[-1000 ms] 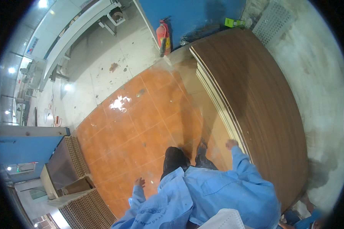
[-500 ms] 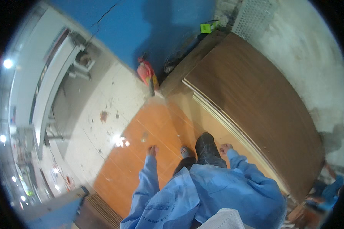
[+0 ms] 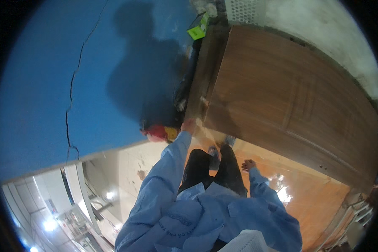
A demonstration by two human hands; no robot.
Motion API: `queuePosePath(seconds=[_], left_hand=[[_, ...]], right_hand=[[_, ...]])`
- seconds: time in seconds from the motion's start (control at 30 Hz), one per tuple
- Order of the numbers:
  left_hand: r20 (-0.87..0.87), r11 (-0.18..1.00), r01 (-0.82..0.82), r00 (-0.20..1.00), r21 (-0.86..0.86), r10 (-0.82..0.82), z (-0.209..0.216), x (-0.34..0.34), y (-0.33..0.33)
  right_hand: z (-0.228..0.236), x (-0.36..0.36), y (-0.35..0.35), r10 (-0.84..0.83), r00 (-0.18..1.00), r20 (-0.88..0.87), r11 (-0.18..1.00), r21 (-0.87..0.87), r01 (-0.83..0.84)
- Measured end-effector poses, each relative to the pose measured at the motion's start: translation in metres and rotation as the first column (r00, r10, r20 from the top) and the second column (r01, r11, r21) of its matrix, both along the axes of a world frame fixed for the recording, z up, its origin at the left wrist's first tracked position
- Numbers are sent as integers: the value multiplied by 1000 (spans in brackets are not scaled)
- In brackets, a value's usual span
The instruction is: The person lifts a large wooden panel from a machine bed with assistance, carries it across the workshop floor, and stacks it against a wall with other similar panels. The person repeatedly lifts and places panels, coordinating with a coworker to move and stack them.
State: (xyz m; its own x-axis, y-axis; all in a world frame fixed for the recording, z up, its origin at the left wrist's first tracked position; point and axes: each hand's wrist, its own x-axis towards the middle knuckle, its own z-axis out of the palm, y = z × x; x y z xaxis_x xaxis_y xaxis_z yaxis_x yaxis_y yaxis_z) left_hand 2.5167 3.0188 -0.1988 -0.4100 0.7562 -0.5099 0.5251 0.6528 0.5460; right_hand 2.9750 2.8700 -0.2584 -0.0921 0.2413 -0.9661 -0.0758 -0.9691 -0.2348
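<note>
My left hand (image 3: 189, 125) reaches forward to the near left corner of a brown wooden door panel (image 3: 260, 92). Blur and the corner hide its fingers, so I cannot tell whether it grips or only touches anything. Close beside that hand, at the foot of the blue wall, is a red fire extinguisher (image 3: 156, 132) with a yellow label, partly behind my sleeve. My right hand (image 3: 248, 165) hangs low by my right leg, holding nothing, its fingers loosely apart. It is nearest to the panel's near edge and apart from it.
A cracked blue wall (image 3: 42, 101) rises on the left. Beyond the panel are a bright green box (image 3: 198, 27) and a white perforated sheet (image 3: 242, 11). Orange tiled floor (image 3: 298, 189) lies under me. White racks (image 3: 357, 216) stand at the lower right, a white bench (image 3: 77, 185) at the lower left.
My view has turned left toward the blue wall, and I am closer to the panel and extinguisher. The left hand has gone forward to the panel's corner; the right remains low.
</note>
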Motion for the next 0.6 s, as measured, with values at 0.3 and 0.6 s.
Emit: queuePosePath(seconds=[0.3,0.6], left_hand=[[-686,427,804,584,414,-435,-51,34,322],[344,982,179,927,-62,-147,-99,91,439]], right_hand=[[-17,-199,73,-694,706,-144,716,-237,656],[-11,-274,93,-816,571,90,546,-203,813]])
